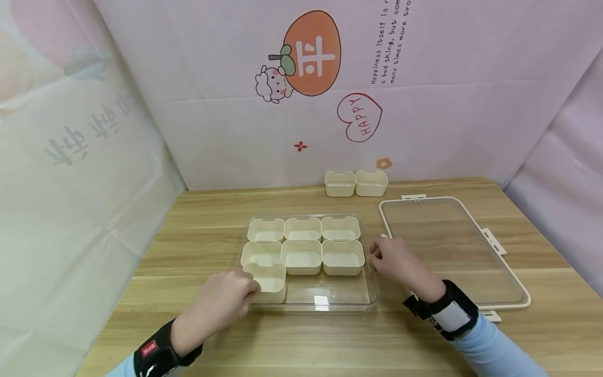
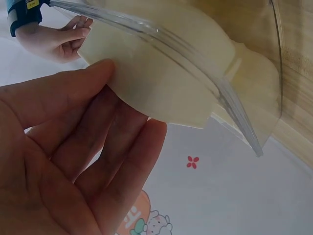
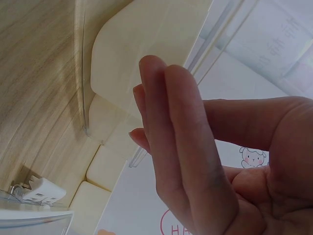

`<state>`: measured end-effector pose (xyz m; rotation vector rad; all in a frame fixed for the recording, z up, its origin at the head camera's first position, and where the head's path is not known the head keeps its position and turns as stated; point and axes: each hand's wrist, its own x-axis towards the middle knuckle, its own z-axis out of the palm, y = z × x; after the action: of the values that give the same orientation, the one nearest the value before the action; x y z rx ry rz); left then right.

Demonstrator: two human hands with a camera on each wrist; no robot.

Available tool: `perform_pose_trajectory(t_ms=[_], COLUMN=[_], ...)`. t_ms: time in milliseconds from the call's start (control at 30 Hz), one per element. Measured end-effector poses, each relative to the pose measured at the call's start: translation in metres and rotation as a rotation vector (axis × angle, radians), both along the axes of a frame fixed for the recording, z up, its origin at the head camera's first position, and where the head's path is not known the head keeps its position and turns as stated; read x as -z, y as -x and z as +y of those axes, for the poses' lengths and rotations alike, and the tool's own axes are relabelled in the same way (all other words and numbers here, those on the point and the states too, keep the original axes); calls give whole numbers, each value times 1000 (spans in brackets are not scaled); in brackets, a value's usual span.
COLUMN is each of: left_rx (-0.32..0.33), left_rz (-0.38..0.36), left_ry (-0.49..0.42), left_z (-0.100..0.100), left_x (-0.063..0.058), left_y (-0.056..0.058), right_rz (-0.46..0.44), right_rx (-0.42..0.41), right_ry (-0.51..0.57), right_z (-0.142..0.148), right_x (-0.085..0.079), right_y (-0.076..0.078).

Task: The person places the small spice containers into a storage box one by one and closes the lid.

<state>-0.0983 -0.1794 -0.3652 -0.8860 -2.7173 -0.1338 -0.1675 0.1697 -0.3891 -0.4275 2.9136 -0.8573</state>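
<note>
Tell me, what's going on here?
A person's left hand grips a cream cup at the near left corner of a clear tray. Behind it, six more cups stand in two rows of three. The right hand is beside the tray's right edge, holding nothing. Two cups stand beyond the tray; a white-rimmed lid lies to its right.

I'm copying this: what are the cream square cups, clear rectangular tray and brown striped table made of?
Cream cups: probably plastic, satiny; smooth, even walls. Clear tray: glossy, probably plastic, maybe glass; see-through, with glints. Table: maybe wood, maybe printed laminate, satiny; grain stripes show.
</note>
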Motion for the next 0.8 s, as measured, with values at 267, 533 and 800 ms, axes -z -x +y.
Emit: perform_pose_trajectory(t_ms=[267, 533, 800], left_rx=[11, 15, 3], left_rz=[-16, -44, -61], left_ry=[21, 49, 67], left_z=[1, 2, 4], left_x=[3, 7, 11], left_y=[1, 2, 3], right_rz=[-9, -23, -25], right_rx=[8, 8, 6], right_ry=[3, 9, 28], right_z=[-1, -1, -1], right_x=[-1, 0, 0], right_y=[0, 0, 0])
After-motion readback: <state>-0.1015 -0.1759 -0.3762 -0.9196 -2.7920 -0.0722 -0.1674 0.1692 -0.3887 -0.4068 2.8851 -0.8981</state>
